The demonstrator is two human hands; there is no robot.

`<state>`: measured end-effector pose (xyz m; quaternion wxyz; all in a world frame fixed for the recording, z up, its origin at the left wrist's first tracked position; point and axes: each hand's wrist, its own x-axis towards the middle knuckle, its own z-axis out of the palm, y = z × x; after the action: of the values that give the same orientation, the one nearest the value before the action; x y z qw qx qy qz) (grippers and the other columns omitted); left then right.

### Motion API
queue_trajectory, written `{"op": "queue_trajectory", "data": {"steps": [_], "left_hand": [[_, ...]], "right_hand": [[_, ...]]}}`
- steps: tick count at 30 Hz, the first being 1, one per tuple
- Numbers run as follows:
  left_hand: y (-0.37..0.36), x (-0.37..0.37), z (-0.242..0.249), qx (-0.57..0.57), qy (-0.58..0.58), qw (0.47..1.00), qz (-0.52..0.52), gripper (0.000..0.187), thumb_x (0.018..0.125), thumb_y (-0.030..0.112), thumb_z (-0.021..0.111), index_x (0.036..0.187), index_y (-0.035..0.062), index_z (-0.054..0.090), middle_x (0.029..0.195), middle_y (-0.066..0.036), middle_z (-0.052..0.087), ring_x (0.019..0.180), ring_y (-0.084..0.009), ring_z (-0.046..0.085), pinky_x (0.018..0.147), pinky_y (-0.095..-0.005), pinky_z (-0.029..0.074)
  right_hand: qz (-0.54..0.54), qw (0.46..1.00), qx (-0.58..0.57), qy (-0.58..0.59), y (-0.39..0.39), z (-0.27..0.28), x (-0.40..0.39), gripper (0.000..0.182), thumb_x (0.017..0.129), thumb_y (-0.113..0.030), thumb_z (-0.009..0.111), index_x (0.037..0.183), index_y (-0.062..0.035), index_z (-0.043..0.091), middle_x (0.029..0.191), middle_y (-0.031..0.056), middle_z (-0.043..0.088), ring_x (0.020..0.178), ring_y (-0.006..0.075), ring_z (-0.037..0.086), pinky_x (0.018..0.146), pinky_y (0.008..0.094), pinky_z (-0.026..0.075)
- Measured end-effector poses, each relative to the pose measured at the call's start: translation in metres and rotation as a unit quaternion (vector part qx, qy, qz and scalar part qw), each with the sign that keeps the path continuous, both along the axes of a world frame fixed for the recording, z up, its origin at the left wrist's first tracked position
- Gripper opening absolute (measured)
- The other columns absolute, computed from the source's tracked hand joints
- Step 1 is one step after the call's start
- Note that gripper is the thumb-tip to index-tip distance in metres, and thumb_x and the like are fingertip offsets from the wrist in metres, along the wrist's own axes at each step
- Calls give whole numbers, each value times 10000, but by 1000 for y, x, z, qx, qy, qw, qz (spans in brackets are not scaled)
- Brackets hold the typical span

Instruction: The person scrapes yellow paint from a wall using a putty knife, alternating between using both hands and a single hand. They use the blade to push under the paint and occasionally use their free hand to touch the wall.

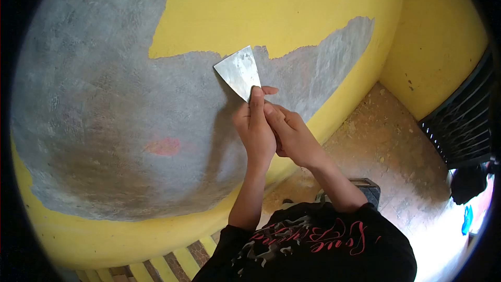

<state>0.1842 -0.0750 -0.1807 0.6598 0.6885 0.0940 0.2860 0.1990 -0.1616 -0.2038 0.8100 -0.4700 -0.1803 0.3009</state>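
Observation:
A paint scraper (241,68) with a wide, triangular metal blade points up and slightly left, its top edge close to the torn border of the yellow paint. My left hand (257,133) is closed around its lower end, with the thumb lying along the base of the blade. Pressed up against it, my right hand (293,137) is closed at the handle too. The handle itself is hidden by my fingers. Behind both hands is a wall (125,89) with a large grey patch of bare surface and a small pink spot.
Yellow paint (235,10) with ragged edges surrounds the grey patch. Debris is scattered over the brown floor (386,136) to the right. A dark box-like object (371,190) stands beside my body. Dark metal bars (464,115) are at far right, yellow slats (167,269) at lower left.

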Motion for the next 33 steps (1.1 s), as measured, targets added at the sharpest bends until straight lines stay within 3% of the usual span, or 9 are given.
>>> {"op": "queue_trajectory", "data": {"steps": [15,17,19,21,23,26,29,33], "left_hand": [[6,-2,4,-12,-12,1000,-14,432,993,309,464,824,-49,635,555,-33,560,529,-78,502,528,-236,392],[10,-5,-8,35,-19,999,16,435,992,305,468,809,-53,634,565,-36,571,533,-77,505,530,-230,393],[8,-5,-3,48,-16,999,6,435,974,355,486,882,-51,613,545,-32,546,507,-97,509,521,-229,393],[6,-5,9,-18,-7,1000,-5,440,970,356,497,846,-49,617,549,-39,553,510,-101,514,527,-231,399],[11,-7,0,3,-10,1000,-6,445,971,353,496,836,-53,616,543,-37,550,512,-98,512,537,-227,400],[11,-9,-8,18,-32,999,16,478,992,284,465,692,-63,598,719,-115,635,649,-115,551,617,-270,429],[10,-11,12,-19,6,1000,-15,464,994,281,461,714,-60,603,708,-107,629,644,-109,546,612,-268,426],[12,-9,-2,14,-41,999,-5,424,991,300,473,805,-51,621,601,-53,586,558,-80,511,551,-233,401]], "right_hand": [[9,999,13,28,3,6,-5,406,1003,-393,410,1056,-11,539,598,-35,443,455,40,366,399,210,284],[3,1000,25,12,5,6,-4,409,1001,-397,414,1062,-11,536,598,-35,444,456,40,368,398,210,283],[5,1000,4,13,8,-2,-7,403,1001,-400,414,1049,-17,530,594,-35,440,455,39,364,396,211,283],[21,999,20,23,6,2,-8,408,1001,-400,412,1051,-13,531,595,-33,445,457,39,371,397,211,289],[34,999,40,11,6,6,-5,413,1002,-401,410,1053,-9,531,596,-31,449,459,39,379,397,212,294],[10,1000,17,15,7,5,-10,406,1005,-393,404,1043,-9,530,595,-26,454,461,43,387,400,212,301],[30,999,22,-7,4,13,-9,403,1004,-396,404,1026,-15,532,594,-23,455,460,47,386,401,213,299],[6,1000,18,-17,5,12,-7,393,1005,-397,397,988,-29,534,590,-26,445,457,48,373,399,216,290]]}}
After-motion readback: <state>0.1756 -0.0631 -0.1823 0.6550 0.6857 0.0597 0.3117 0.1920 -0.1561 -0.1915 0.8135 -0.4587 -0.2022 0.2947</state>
